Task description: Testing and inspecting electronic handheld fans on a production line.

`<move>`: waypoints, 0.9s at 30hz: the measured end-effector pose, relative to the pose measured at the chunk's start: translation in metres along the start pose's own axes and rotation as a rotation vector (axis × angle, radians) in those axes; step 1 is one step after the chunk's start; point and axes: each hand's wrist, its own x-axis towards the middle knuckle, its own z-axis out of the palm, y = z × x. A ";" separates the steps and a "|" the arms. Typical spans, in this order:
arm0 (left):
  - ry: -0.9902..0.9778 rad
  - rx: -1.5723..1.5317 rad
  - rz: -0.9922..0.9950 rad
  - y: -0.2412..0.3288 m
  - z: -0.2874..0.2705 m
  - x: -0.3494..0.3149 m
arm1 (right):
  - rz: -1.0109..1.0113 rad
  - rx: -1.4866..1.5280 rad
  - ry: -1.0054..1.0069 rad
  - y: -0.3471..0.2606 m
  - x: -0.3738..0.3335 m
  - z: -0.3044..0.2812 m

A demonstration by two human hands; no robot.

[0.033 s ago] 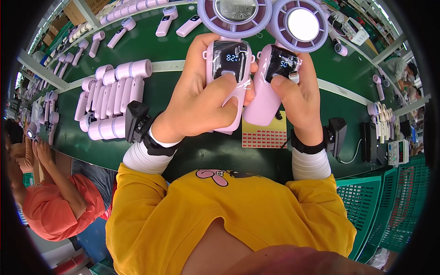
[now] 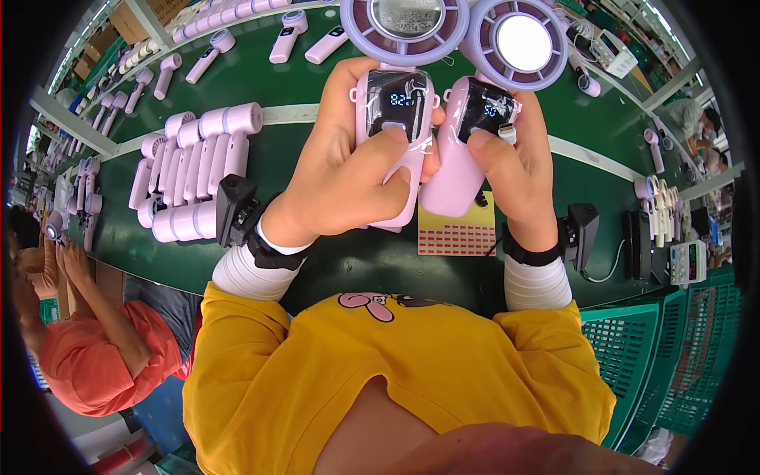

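Gripping two pink handheld fans: left hand (image 2: 348, 178) closed around one (image 2: 393, 119), right hand (image 2: 518, 170) around other (image 2: 467, 150).

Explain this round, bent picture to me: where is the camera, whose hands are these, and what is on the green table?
The camera sits on a person's head and looks down, and its wide lens bends straight edges. The two bare hands are that person's own. The left hand holds one pink handheld fan, thumb on its lit display; the right hand holds a second fan the same way. Black bands with small boxes sit on both wrists. On the green table lie a batch of pink fans, more fans further back, and a sheet of red stickers. Another person in an orange shirt sits to the left.
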 end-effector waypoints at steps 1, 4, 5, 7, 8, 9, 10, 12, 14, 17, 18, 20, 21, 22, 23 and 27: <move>0.015 -0.022 -0.010 0.000 0.001 0.000 | -0.003 -0.022 -0.001 0.000 0.000 0.000; 0.042 -0.067 -0.030 0.000 0.002 0.000 | -0.009 -0.067 -0.002 -0.001 -0.001 -0.001; 0.039 -0.090 -0.033 0.000 0.002 0.000 | 0.006 -0.084 0.007 -0.002 -0.002 0.000; 0.033 -0.135 -0.037 0.000 0.001 0.001 | 0.034 -0.119 0.023 -0.003 -0.002 0.002; 0.032 -0.135 -0.039 0.000 0.001 0.001 | 0.034 -0.119 0.025 -0.004 -0.002 0.002; 0.032 -0.126 -0.035 0.000 0.001 0.001 | 0.030 -0.117 0.020 -0.004 -0.002 0.002; 0.032 -0.118 -0.031 -0.001 0.001 0.001 | 0.025 -0.115 0.014 -0.004 -0.002 0.002; 0.034 -0.109 -0.028 -0.001 0.001 0.000 | 0.021 -0.112 0.007 -0.004 -0.001 0.002; 0.039 -0.131 -0.029 -0.001 0.001 0.001 | 0.031 -0.102 0.003 -0.004 -0.001 0.001; 0.049 -0.137 -0.042 0.000 0.002 0.000 | 0.028 -0.090 0.002 -0.003 0.000 0.001; 0.055 -0.132 -0.054 0.001 0.003 0.000 | 0.021 -0.084 0.004 -0.003 0.000 0.002; 0.061 -0.128 -0.066 0.001 0.003 0.000 | 0.012 -0.078 0.006 -0.003 -0.001 0.002; 0.053 -0.120 -0.051 0.000 0.002 0.000 | 0.022 -0.070 0.008 -0.002 -0.001 0.002; 0.045 -0.112 -0.035 0.000 0.001 0.000 | 0.031 -0.062 0.010 -0.002 -0.001 0.003; 0.036 -0.105 -0.020 -0.001 0.001 0.000 | 0.041 -0.054 0.012 -0.002 -0.002 0.003; 0.043 -0.127 -0.041 0.000 0.002 -0.001 | -0.002 0.012 -0.034 -0.001 0.000 0.001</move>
